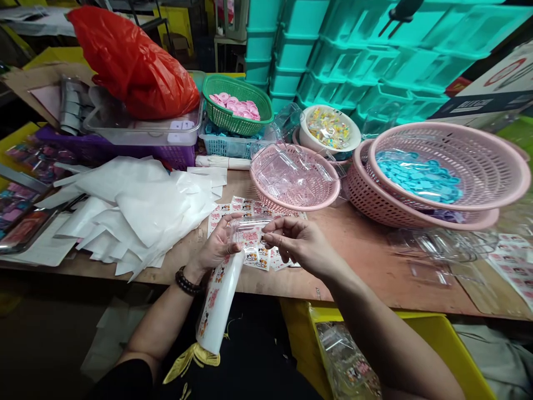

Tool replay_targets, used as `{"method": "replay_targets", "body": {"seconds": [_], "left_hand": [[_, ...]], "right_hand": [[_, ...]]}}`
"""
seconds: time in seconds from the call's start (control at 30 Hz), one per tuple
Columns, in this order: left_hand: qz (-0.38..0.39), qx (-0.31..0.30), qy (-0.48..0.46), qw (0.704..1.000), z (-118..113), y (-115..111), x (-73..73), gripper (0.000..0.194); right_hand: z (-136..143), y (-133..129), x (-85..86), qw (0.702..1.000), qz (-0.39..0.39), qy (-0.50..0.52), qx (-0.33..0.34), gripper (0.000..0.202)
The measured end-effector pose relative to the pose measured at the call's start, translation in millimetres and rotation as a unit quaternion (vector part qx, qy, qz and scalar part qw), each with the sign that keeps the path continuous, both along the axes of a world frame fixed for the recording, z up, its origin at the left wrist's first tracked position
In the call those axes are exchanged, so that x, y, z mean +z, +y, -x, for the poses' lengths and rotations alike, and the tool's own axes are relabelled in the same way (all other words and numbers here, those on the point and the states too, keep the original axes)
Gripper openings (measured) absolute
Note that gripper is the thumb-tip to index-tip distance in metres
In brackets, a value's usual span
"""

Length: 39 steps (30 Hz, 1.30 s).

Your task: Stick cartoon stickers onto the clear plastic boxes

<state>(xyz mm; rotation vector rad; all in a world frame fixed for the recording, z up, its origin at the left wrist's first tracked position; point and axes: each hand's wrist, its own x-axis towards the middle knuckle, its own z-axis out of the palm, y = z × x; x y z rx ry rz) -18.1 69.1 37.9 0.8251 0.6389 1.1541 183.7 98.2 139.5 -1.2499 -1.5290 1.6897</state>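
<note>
My left hand point(217, 244) holds a small clear plastic box point(250, 223) above the table, and a curled sticker sheet point(220, 303) hangs down from the same hand over my lap. My right hand point(289, 238) is at the box's right side, thumb and forefinger pinched together; what is between them is too small to make out. A pink and red printed label point(250, 236) shows at the box. Beneath and behind the hands lie printed sticker sheets point(258, 259) on the wooden table point(358, 244).
White backing paper point(145, 200) is piled at the left. Behind stand a pink basket of clear boxes point(295, 203), a green basket point(212, 111), a white bowl point(310, 133) and, at the right, pink baskets point(478, 150) with blue pieces. A yellow crate point(437, 333) sits below the table edge.
</note>
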Motion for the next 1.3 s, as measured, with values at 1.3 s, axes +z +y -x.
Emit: {"method": "replay_targets", "body": {"seconds": [1.3], "left_hand": [[-0.007,-0.006,0.018,1.0,5.2,3.4,-7.9,0.082]], "right_hand": [[8.1,10.3,-7.9,0.999,-0.017,-0.034,0.028,0.037]]}}
